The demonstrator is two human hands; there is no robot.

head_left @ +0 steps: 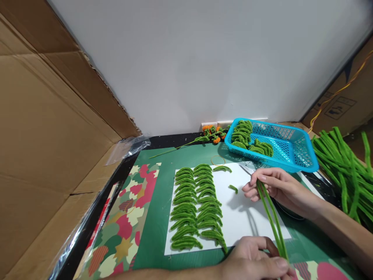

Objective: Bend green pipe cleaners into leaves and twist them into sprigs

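Note:
Two green pipe cleaners (271, 217) run between my hands over the right side of a white sheet (233, 233). My right hand (274, 186) pinches their upper ends. Lower down, near the front edge, my left hand (253, 258) is closed on their lower ends. Two columns of short, curved green pipe-cleaner pieces (185, 208) lie on the left part of the sheet. One more curved piece (222, 168) sits at the top, and a small bent piece (233, 188) lies left of my right hand.
A blue basket (291, 165) at the back right holds several green bundles. Many long green pipe cleaners (349, 171) are heaped at the right. Orange flowers on a green stem (215, 134) lie by the wall. Patterned paper (125, 221) lies left; cardboard (43, 116) stands beyond it.

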